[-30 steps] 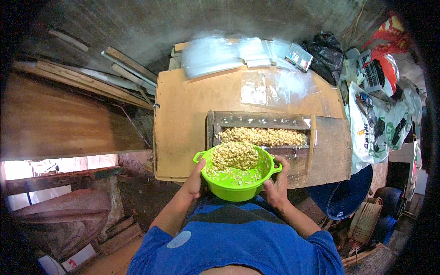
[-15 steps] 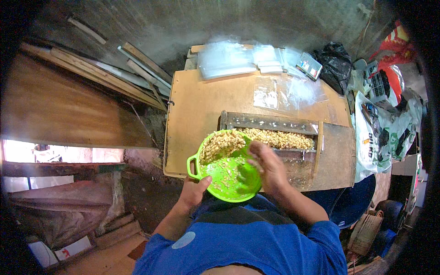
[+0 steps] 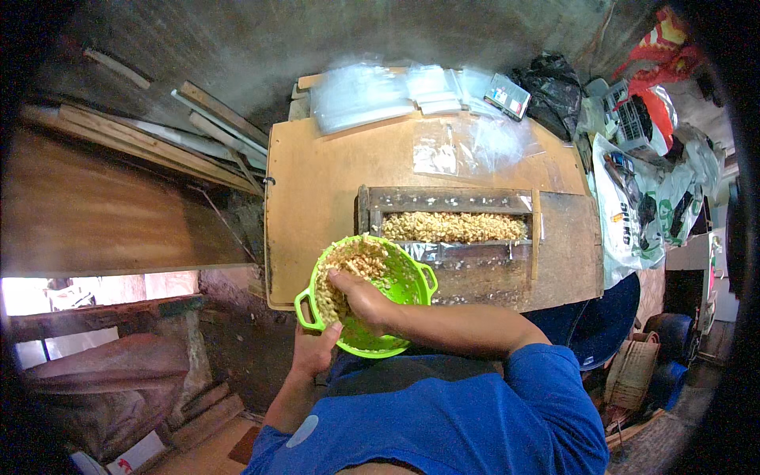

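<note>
My left hand (image 3: pixel 314 349) grips the bright green two-handled colander (image 3: pixel 409 291) at its left side, by the handle, holding it tilted at the table's front edge. Inside it, pale yellow beans (image 3: pixel 366 260) are heaped toward the far and left wall. My right hand (image 3: pixel 362 301) is down in the colander, curled around beans at the left; its fingertips are hidden among them. Just beyond the colander lies a long wooden frame (image 3: pixel 365 210) lined with clear plastic (image 3: pixel 423 251), filled with a strip of the same beans (image 3: pixel 453 228).
A wooden slat (image 3: pixel 536 237) crosses the frame's right end. Clear plastic sheets (image 3: pixel 443 150) and stacked plastic bags (image 3: pixel 356 99) lie farther back on the wooden table (image 3: pixel 313 190), near a small box (image 3: pixel 507 96) and black bag (image 3: pixel 554 99). White bags (image 3: pixel 617 214) hang at the right.
My right hand has moved from the colander's right rim down into the beans at its left. The colander has shifted left and nearer in the view, uncovering the frame's left end.
</note>
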`<state>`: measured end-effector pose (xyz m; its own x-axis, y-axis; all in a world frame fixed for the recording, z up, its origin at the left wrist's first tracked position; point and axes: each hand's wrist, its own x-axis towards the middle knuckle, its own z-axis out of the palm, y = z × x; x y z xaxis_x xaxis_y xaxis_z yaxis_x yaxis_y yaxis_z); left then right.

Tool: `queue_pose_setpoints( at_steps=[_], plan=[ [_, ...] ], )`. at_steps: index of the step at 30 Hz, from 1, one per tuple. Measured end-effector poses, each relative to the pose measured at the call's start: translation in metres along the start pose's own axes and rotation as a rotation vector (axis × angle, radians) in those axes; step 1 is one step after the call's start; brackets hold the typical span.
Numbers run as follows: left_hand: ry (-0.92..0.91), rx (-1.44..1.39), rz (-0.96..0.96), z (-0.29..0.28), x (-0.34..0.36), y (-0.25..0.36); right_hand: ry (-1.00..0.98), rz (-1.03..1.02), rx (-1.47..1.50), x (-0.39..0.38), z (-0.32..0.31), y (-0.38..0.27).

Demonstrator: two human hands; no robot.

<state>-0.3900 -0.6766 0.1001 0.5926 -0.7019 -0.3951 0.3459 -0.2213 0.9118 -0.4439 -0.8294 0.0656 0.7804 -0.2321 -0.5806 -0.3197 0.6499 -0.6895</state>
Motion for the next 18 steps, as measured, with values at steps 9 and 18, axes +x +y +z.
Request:
queue_pose_setpoints(
  at_steps=[9, 18],
  plan=[
    [0.051, -0.117, -0.028, -0.028, 0.008, -0.023, -0.002, 0.276, 0.355, -0.011, -0.009, -0.034],
    [0.012, -0.139, -0.040, -0.045, 0.019, -0.042, 0.053, 0.172, 0.479, -0.017, -0.060, -0.084]
  ],
)
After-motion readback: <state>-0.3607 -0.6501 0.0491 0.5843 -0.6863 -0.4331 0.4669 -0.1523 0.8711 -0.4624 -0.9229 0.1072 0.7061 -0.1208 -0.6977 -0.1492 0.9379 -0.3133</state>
